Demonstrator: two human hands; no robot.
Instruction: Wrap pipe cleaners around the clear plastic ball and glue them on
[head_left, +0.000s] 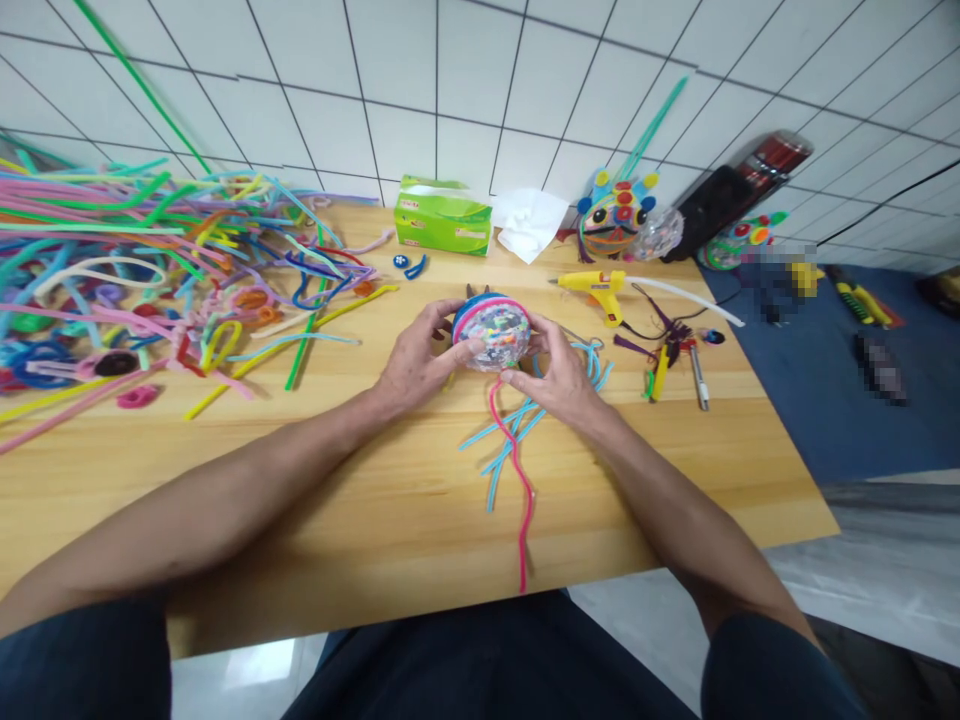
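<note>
Near the middle of the wooden table (pixel 337 540), the left hand (pixel 421 358) and the right hand (pixel 564 375) grip a clear ball (pixel 496 338) from opposite sides, each partly open and curved to its surface, thumbs toward the wearer. Blue and pink bands wrap the ball's far side, and colourful bits show through its near side; whether it touches the tabletop I cannot tell. From beside the right thumb a pink fuzzy strand (pixel 514 445) winds toward the front edge, crossing several light-blue strands (pixel 492 490). Beyond the right hand lie a yellow glue gun (pixel 600 286) with a white stick in its back and a slim cutter (pixel 700 376). Behind the ball stand a green tissue pack (pixel 442 217), a crumpled white tissue (pixel 530 222) and a decorated animal head (pixel 611 222). A tangled heap of coloured strands (pixel 112 240) covers the left end.
</note>
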